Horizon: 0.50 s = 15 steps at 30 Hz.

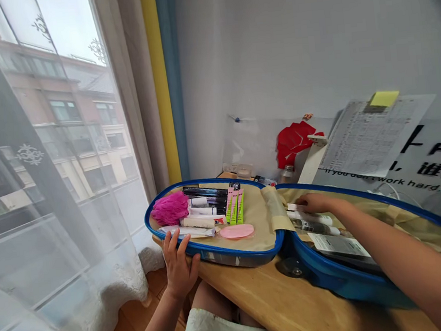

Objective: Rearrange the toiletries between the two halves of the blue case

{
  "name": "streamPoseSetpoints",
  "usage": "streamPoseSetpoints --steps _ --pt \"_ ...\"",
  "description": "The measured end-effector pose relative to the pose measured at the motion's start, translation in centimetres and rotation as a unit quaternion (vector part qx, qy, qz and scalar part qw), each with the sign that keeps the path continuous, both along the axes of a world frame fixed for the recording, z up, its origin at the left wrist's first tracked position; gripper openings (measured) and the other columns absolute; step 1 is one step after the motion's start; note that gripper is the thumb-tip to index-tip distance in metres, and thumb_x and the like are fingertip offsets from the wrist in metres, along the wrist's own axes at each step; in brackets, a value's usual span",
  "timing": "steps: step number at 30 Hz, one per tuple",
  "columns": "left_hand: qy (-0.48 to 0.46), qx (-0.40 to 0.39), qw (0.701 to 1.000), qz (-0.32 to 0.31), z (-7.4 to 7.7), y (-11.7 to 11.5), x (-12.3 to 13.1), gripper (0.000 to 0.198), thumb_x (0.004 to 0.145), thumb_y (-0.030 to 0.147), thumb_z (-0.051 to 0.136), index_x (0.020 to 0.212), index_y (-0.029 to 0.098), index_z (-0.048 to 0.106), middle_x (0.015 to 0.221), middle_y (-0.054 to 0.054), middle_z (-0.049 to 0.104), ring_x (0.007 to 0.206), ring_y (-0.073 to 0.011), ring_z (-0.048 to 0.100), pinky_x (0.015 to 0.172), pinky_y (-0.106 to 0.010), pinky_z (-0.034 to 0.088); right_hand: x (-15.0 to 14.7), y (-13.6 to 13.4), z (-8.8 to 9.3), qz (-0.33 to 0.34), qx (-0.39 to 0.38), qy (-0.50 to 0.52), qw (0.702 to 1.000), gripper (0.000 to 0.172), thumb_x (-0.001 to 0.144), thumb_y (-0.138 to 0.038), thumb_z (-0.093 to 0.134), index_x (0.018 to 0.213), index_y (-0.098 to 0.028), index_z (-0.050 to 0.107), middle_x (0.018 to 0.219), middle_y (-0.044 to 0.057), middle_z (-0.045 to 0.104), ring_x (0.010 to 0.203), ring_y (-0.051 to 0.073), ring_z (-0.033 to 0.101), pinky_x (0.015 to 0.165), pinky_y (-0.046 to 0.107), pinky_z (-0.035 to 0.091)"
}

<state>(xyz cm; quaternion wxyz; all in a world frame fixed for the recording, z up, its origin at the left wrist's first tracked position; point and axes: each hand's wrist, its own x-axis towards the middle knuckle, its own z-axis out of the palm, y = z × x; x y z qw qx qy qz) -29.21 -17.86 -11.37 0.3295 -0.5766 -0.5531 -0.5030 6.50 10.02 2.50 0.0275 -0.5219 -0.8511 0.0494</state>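
A blue suitcase (228, 250) lies open on a wooden desk (292, 304). My left hand (178, 266) grips the near rim of its left half, fingers curled over the edge. That half holds a pink bath puff (170, 208), several tubes and boxes (205, 208), green-pink packets (235, 205) and a pink oval pad (236, 231). My right hand (313, 202) reaches into the right half, fingers closed on a white tube (307, 217) beside a dark bottle (314, 226) and a grey box (339, 245).
A sheer white curtain (55, 228) and window fill the left. On the wall behind hang a red paper fan (293, 142), a printed sheet (369, 138) with a yellow sticky note (383, 99), and a lettered poster (435, 165). The desk's front edge runs diagonally.
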Motion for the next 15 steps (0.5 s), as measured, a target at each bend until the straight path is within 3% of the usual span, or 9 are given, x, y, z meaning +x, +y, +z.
streamPoseSetpoints --steps 9,12,15 --pt "0.001 -0.001 1.000 0.016 0.0 0.1 0.0 0.046 0.089 0.028 0.048 0.134 0.020 0.041 0.143 -0.016 0.038 0.142 -0.0335 0.023 0.111 -0.058 0.024 0.3 -0.1 0.4 -0.045 -0.051 -0.021 0.997 0.009 0.058 -0.015 0.065 0.053 -0.020 0.060 0.059 0.004 0.063 0.061 0.018 0.060 0.064 0.031 0.045" --pt "0.002 -0.002 1.000 0.015 -0.1 0.1 0.0 0.046 0.089 0.027 0.048 0.134 0.020 0.040 0.142 -0.016 0.038 0.142 -0.0335 0.022 0.111 -0.058 0.024 0.3 -0.4 1.6 -0.064 -0.052 0.017 0.996 0.001 0.063 -0.021 0.065 0.064 -0.021 0.065 0.058 0.003 0.063 0.057 0.017 0.059 0.060 0.030 0.046" --pt "0.004 -0.005 1.000 0.016 -0.2 0.1 -0.1 0.047 0.089 0.027 0.048 0.135 0.019 0.040 0.142 -0.017 0.038 0.142 -0.0334 0.021 0.112 -0.058 0.023 -0.2 -1.0 3.5 -0.065 -0.027 0.082 0.994 0.021 0.073 -0.030 0.058 0.088 -0.019 0.068 0.072 0.005 0.068 0.065 0.017 0.062 0.065 0.029 0.048"
